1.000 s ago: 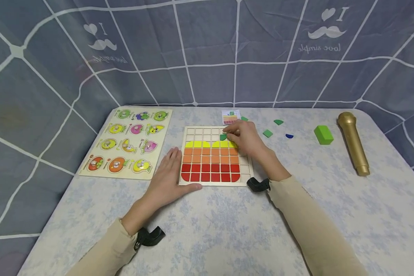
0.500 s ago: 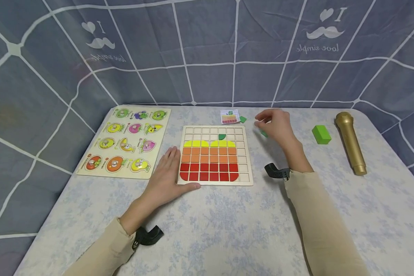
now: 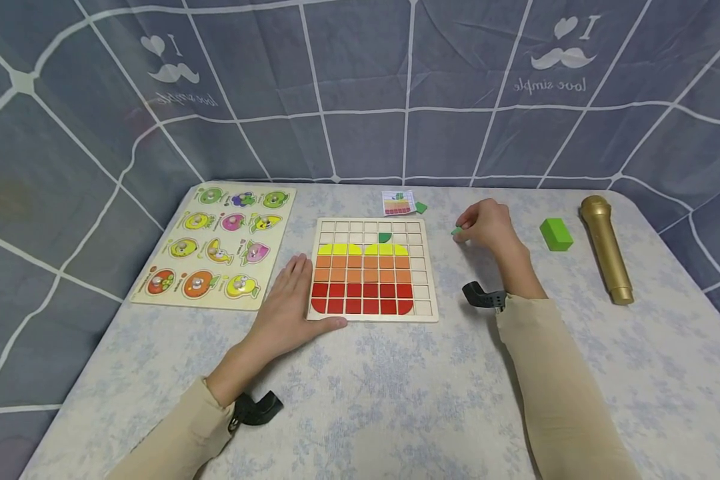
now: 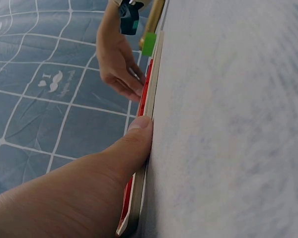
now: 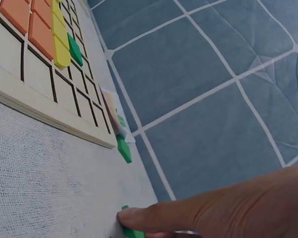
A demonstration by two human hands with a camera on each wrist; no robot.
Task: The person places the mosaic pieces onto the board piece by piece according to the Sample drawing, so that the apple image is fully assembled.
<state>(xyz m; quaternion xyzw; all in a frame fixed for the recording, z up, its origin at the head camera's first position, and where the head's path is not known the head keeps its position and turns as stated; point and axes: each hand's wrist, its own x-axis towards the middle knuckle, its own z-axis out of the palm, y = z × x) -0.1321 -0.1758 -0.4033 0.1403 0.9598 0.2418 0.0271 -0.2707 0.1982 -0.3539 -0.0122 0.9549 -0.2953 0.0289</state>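
Note:
A wooden grid board [image 3: 422,293] lies mid-table, filled with rows of red, orange and yellow tiles. One dark green rounded tile [image 3: 385,237] sits above the yellow row. My left hand [image 3: 283,313] rests against the board's left edge, fingers straight, with the thumb along the near edge. To the right of the board, my right hand [image 3: 491,230] pinches a small green tile [image 3: 457,231] between thumb and fingers. The right wrist view shows the thumb on that green tile [image 5: 133,232], low over the table; its full shape is partly hidden.
Behind the board lies a small picture card [image 3: 399,203], with another green tile [image 3: 421,207] beside it. A fruit puzzle board [image 3: 264,257] occupies the left side. At the right are a light green block [image 3: 556,235] and a gold microphone-shaped object [image 3: 607,250]. A patterned curtain [image 3: 360,93] hangs behind.
My right hand has left the board, where the dark green tile now shows uncovered, and moved right to the loose tiles, now pinching a green one. The left hand stays at the board's edge.

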